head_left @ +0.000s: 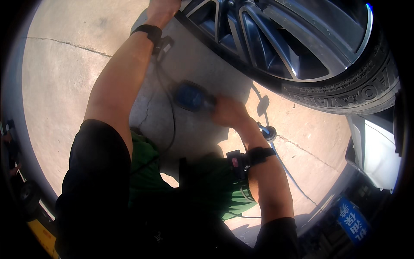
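Head: right hand [230,111] curled round tool [189,96]

Blue tool [189,96], black-and-silver wheel [302,39]

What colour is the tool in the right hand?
The tool looks mostly dark blue, best seen in the head view.

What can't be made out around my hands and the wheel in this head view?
- Left hand: fingertips cut off by the head view's upper edge.
- Blue object in the right hand: blurred and shaded in the head view; exact kind unclear.
- Wheel: top cut off by the head view's upper edge.
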The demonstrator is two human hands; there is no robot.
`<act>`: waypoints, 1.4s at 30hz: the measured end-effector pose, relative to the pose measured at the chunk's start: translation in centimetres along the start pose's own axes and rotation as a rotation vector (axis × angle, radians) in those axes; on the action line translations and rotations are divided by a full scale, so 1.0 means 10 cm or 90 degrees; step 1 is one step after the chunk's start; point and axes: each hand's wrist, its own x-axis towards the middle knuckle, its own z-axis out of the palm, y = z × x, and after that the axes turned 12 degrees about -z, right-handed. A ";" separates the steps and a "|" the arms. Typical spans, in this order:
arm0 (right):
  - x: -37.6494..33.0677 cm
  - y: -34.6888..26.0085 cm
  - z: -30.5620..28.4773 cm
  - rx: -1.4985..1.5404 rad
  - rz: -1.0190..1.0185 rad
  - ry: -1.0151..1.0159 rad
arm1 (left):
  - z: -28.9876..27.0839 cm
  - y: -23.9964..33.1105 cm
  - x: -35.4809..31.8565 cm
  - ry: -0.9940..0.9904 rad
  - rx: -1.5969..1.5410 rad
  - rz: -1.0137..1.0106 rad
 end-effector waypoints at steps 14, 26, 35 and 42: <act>0.01 -0.02 0.00 -0.022 0.004 0.000 | -0.09 0.01 -0.08 -0.013 -0.017 0.022; -0.01 -0.04 -0.01 -0.009 0.009 -0.002 | -0.06 0.02 -0.09 -0.003 -0.033 -0.029; -0.02 -0.10 -0.05 -0.020 -0.004 0.004 | 0.14 -0.34 0.58 -0.019 -0.039 0.024; 0.00 -0.15 -0.13 -0.060 -0.006 -0.119 | 0.13 -0.72 0.58 -0.112 0.180 0.147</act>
